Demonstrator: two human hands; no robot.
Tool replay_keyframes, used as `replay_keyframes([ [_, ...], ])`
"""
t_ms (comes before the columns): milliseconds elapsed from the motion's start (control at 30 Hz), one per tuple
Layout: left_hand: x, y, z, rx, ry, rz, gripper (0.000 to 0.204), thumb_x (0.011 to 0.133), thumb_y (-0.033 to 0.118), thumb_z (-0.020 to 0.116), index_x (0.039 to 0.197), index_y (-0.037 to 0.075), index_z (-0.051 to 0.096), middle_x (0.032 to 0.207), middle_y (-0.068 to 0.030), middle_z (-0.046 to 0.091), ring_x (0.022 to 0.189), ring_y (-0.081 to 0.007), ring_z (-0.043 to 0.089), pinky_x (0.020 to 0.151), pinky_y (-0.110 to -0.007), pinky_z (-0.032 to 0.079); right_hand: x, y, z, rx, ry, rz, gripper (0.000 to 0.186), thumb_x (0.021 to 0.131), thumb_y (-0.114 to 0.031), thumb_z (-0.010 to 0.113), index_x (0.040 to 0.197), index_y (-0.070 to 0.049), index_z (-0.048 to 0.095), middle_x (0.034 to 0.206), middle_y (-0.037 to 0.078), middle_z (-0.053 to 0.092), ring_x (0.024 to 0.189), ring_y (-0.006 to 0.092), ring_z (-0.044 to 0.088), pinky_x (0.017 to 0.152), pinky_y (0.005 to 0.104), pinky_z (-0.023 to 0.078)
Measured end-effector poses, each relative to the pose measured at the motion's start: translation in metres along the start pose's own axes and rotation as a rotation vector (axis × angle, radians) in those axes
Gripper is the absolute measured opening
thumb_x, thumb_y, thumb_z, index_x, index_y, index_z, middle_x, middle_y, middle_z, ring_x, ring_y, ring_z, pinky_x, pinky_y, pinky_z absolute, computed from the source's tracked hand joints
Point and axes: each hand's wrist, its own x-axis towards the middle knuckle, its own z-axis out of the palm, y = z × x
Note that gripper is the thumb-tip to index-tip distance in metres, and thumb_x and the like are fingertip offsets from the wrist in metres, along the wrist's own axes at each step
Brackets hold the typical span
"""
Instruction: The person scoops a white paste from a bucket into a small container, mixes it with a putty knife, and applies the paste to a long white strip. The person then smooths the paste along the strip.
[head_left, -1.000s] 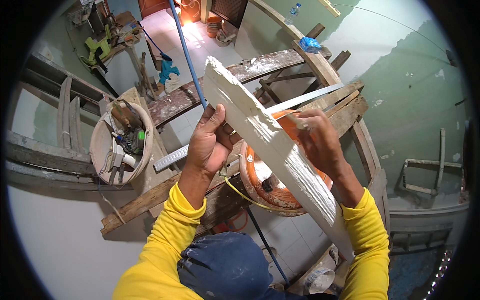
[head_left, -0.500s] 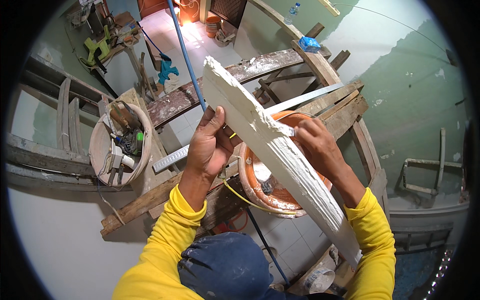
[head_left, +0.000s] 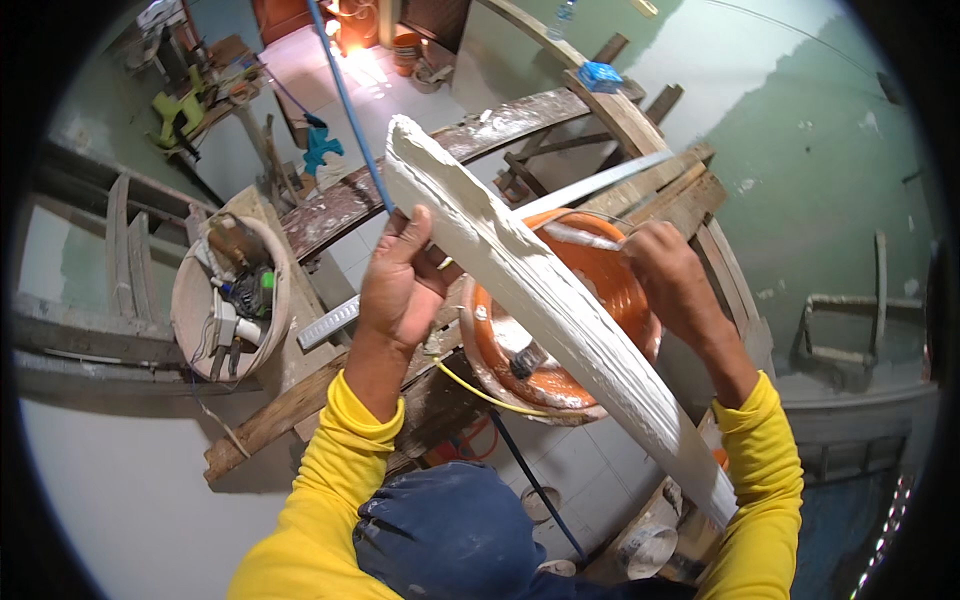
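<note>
Gripped near its upper end by my left hand (head_left: 403, 275), a long white plaster moulding (head_left: 560, 300) slants from upper left down to my right forearm. Wet-looking white plaster lies rough along its edge. Closed round the end of a putty knife (head_left: 580, 236), my right hand (head_left: 670, 270) is just right of the moulding. Its narrow blade is smeared white and points left, above an orange bucket (head_left: 625, 280). White plaster and a dark grey lump sit inside the bucket, partly hidden behind the moulding. The knife's handle is covered by my fingers.
A pale bucket of tools (head_left: 283, 330) stands at left. Wooden planks (head_left: 270, 420) lie under and around the orange bucket, with a metal strip (head_left: 330, 322) across them. A blue pole (head_left: 350, 110) rises behind my left hand. A blue packet (head_left: 600, 77) rests on the far frame.
My right hand has drawn the putty knife away from the moulding's edge, slightly right, so its blade shows over the bucket. The moulding has turned a little, showing more of its rough edge.
</note>
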Motion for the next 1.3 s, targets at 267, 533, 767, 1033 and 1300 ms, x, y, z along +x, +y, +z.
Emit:
replay_keyframes([
  [267, 0.026, 0.004, -0.005, 0.234, 0.154, -0.072, 0.046, 0.108, 0.019, 0.065, 0.148, 0.0, 0.052, 0.147, -0.0174, 0.063, 0.135, -0.029, 0.061, 0.121, -0.046, 0.047, -0.112, -0.025, -0.113, 0.65, 0.02, 0.807, 0.026, 0.104, -0.022, 0.073, 0.119, -0.003, 0.067, 0.087, -0.001, 0.065, 0.073, 0.0059, 0.059, 0.062, 0.0234, 0.047],
  [533, 0.084, 0.055, -0.062, 0.392, 0.277, -0.398, 0.052, 0.116, 0.02, 0.05, 0.158, -0.008, 0.039, 0.16, -0.0191, 0.05, 0.146, -0.0258, 0.048, 0.13, -0.04, 0.033, -0.358, -0.149, -0.215, 0.411, -0.025, 1.127, 0.032, 0.093, -0.013, 0.082, 0.119, 0.003, 0.072, 0.105, 0.004, 0.072, 0.099, 0.0137, 0.067, 0.09, 0.0303, 0.053],
  [767, -0.008, 0.033, -0.02, 1.707, -0.3, 0.212, 0.043, 0.115, 0.016, 0.048, 0.153, -0.003, 0.056, 0.158, -0.0181, 0.052, 0.143, -0.0262, 0.052, 0.123, -0.039, 0.039, -0.593, -0.237, -0.122, 0.135, -0.342, 1.645, 0.03, 0.093, -0.025, 0.079, 0.113, -0.004, 0.078, 0.112, 0.017, 0.075, 0.106, 0.0362, 0.07, 0.093, 0.0441, 0.052],
  [1033, -0.074, 0.002, 0.049, 2.242, -0.659, 0.517, 0.042, 0.109, 0.0, 0.048, 0.149, -0.004, 0.06, 0.152, -0.021, 0.059, 0.137, -0.0303, 0.06, 0.125, -0.04, 0.038, -0.696, -0.223, 0.027, -0.255, -0.377, 1.55, 0.024, 0.091, -0.028, 0.078, 0.101, -0.007, 0.079, 0.104, 0.015, 0.074, 0.104, 0.0373, 0.071, 0.091, 0.0509, 0.055],
  [1300, 0.041, 0.076, 0.022, 0.943, 0.364, 0.319, 0.051, 0.112, 0.019, 0.056, 0.153, -0.01, 0.045, 0.146, -0.0235, 0.058, 0.132, -0.0339, 0.061, 0.111, -0.044, 0.053, -0.694, -0.199, 0.046, -0.015, -0.236, 1.58, 0.033, 0.095, -0.033, 0.075, 0.114, -0.007, 0.08, 0.115, 0.02, 0.075, 0.112, 0.0382, 0.071, 0.097, 0.0515, 0.054],
])
